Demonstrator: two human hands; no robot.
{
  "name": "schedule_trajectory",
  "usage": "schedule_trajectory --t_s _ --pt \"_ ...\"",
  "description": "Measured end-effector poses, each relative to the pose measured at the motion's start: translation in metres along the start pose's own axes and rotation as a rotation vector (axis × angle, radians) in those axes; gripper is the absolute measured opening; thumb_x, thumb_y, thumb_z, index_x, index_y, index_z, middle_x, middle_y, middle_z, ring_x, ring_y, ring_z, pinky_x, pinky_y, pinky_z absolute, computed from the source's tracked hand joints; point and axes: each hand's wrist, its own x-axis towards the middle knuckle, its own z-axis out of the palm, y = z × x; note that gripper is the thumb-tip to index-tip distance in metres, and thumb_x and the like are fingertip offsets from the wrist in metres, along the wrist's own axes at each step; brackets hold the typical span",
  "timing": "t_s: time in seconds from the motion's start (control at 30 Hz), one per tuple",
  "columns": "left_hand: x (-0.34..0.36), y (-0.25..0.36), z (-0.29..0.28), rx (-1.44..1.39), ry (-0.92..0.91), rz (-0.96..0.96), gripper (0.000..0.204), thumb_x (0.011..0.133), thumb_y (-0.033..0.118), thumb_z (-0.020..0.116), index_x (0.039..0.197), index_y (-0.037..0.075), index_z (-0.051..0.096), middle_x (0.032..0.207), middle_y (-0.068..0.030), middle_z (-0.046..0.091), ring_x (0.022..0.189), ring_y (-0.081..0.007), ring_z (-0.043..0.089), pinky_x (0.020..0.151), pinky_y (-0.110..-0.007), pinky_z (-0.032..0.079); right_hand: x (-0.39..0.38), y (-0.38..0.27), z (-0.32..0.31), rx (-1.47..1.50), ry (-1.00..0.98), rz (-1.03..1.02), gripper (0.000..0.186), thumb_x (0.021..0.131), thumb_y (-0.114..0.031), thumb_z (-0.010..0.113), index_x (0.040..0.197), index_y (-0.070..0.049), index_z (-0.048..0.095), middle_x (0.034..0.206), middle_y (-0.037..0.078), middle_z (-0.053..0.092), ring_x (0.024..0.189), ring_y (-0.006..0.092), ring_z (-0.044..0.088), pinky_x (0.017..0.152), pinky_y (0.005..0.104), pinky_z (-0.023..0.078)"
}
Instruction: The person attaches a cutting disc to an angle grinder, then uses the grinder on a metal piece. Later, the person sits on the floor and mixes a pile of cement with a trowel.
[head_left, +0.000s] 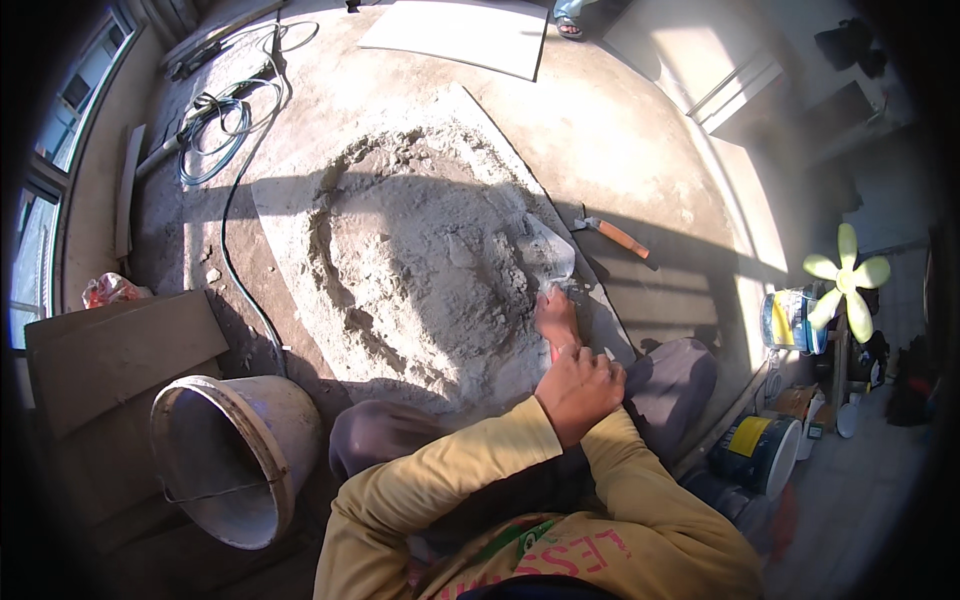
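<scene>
A mound of pale grey powdery mix (420,265), hollowed in the middle, is heaped on a flat board (285,200) before my knees. My right hand (556,318) is closed round the handle of a trowel. The metal trowel blade (547,250) rests at the right side of the heap, smeared with the mix. Across my right wrist lies my left hand (582,393), its fingers curled over it. Right of the board, a second hand tool with an orange handle (624,238) lies on the floor.
A large white bucket (285,430) lies tipped at my left, by flat brown boards (130,350). Coiled cable (215,135) runs along the left floor. Paint buckets (765,450) and a pale green fan (847,280) stand right. Beyond the heap are a white panel (455,35) and another person's foot (569,27).
</scene>
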Motion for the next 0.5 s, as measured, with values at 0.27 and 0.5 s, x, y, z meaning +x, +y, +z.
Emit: schedule_trajectory --t_s 0.27,0.5 --pt "-0.012 0.001 0.005 -0.031 -0.054 -0.001 0.022 0.086 0.016 0.064 0.105 0.006 0.067 0.091 -0.0085 0.070 0.085 -0.0263 0.069 0.077 -0.040 0.050 0.005 -0.005 -0.002 -0.024 -0.099 -0.009 0.042 0.101 -0.033 0.058 0.119 0.005 0.060 0.115 0.034 0.068 0.112 0.0528 0.063 0.098 0.0568 0.050" --pt "0.000 0.011 0.009 -0.072 -0.076 0.042 0.025 0.088 0.016 0.064 0.107 0.001 0.071 0.092 -0.0109 0.072 0.089 -0.0264 0.069 0.076 -0.043 0.048 -0.035 -0.015 0.005 0.068 -0.180 -0.014 0.039 0.101 -0.029 0.059 0.120 0.005 0.057 0.105 0.033 0.069 0.101 0.0529 0.066 0.087 0.0549 0.054"
